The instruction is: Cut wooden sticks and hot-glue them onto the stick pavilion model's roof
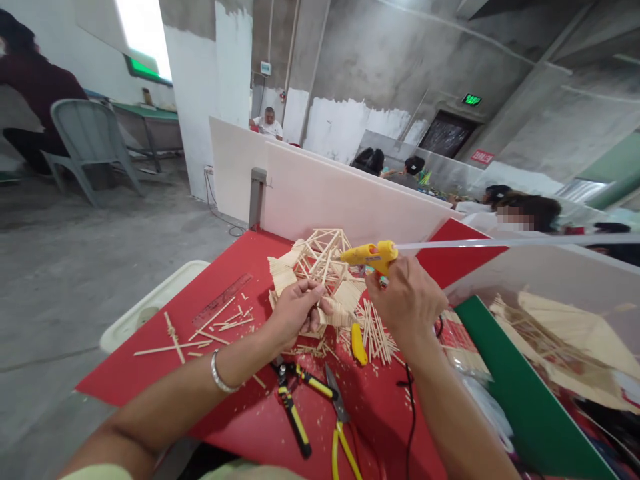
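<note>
A model built of thin wooden sticks [320, 263] stands on the red table [220, 400]. My left hand [296, 308] is closed on its near lower side, fingers pinching the sticks. My right hand [407, 301] grips a yellow glue gun [371, 257] whose nozzle points left at the model's upper right. A long clear glue stick [500, 243] juts from the gun's back toward the right.
Loose sticks [210, 330] and a ruler [223, 300] lie at left. Yellow-handled pliers [293, 403] and cutters [340, 420] lie near the front edge. A black cord [410, 413] runs forward. White partitions [320, 193] stand behind; other people sit beyond. A picture sheet [560, 333] lies at right.
</note>
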Action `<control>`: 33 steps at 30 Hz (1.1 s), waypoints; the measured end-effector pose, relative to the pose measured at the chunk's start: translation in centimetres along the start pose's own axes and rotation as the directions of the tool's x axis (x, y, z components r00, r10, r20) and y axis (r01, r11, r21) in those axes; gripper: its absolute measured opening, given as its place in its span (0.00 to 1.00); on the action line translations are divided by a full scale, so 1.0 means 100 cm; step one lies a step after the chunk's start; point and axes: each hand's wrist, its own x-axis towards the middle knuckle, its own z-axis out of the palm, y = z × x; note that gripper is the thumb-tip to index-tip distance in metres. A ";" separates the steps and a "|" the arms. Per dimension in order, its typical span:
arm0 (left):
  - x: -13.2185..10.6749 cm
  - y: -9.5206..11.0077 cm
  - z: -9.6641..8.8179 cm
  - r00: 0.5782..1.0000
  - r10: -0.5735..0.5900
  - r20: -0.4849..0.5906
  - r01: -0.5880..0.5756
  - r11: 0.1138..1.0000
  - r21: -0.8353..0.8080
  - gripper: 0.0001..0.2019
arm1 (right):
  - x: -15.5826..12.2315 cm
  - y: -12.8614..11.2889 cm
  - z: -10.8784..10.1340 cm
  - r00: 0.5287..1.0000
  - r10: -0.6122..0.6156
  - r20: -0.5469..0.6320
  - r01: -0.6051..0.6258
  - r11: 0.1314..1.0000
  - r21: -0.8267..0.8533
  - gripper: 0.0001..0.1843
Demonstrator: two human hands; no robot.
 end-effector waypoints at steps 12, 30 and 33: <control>0.003 -0.004 0.001 1.000 0.018 0.000 -0.018 1.000 0.010 0.16 | -0.008 -0.002 0.007 0.999 -0.008 0.051 0.007 1.000 0.016 0.11; 0.004 -0.004 0.003 1.000 0.022 -0.002 -0.022 1.000 0.017 0.17 | -0.009 -0.001 0.009 1.000 -0.019 0.022 0.018 0.999 0.035 0.10; 0.005 -0.005 0.003 1.000 0.022 -0.007 -0.022 1.000 0.018 0.17 | -0.009 -0.001 0.010 0.999 -0.013 0.029 0.012 0.999 0.031 0.11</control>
